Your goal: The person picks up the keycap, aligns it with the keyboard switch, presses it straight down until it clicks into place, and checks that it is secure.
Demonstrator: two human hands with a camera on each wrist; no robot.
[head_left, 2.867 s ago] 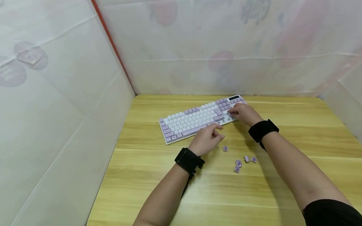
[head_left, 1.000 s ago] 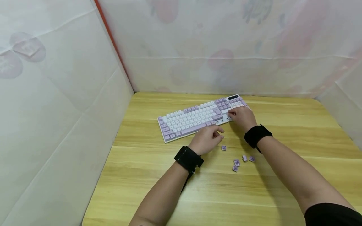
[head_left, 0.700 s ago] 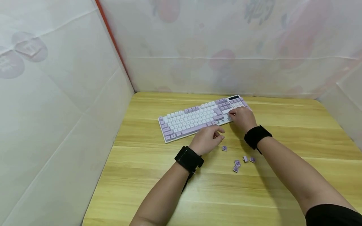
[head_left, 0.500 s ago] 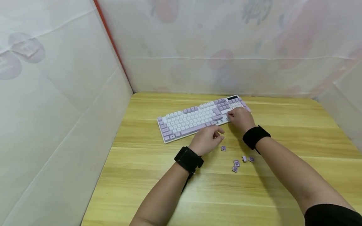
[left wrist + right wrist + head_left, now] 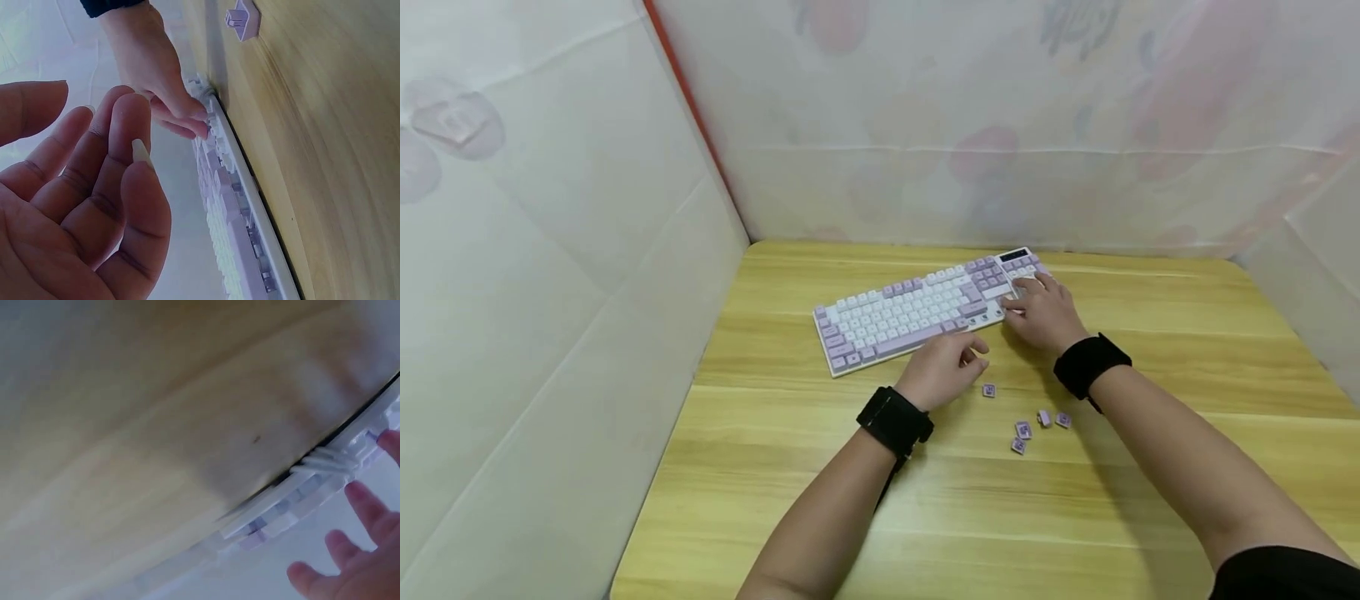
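A white and lilac keyboard [image 5: 895,321] lies at an angle toward the back of the table, with bare switch spots along its near right edge. Over its number-pad end is my right hand [image 5: 1043,312], fingers spread and fingertips on or just above the keys; the right wrist view is blurred, and contact is unclear. My left hand [image 5: 942,371] hovers just in front of the keyboard's near edge, loosely curled with nothing in it; in the left wrist view the left palm [image 5: 75,194] shows bare. One loose lilac keycap [image 5: 988,390] sits just right of the left hand.
Several more lilac keycaps, such as an upturned keycap [image 5: 1023,430] and a side-lying keycap [image 5: 1044,418], are scattered on the wooden table [image 5: 820,492] nearer the front. Pale sheeting [image 5: 865,117] encloses the back and sides. Both wrists wear black straps.
My right hand's fingers, earlier pinched together at the keyboard's lower right, have spread out over the number pad. The left hand keeps its pose, and the loose keycaps stay put.
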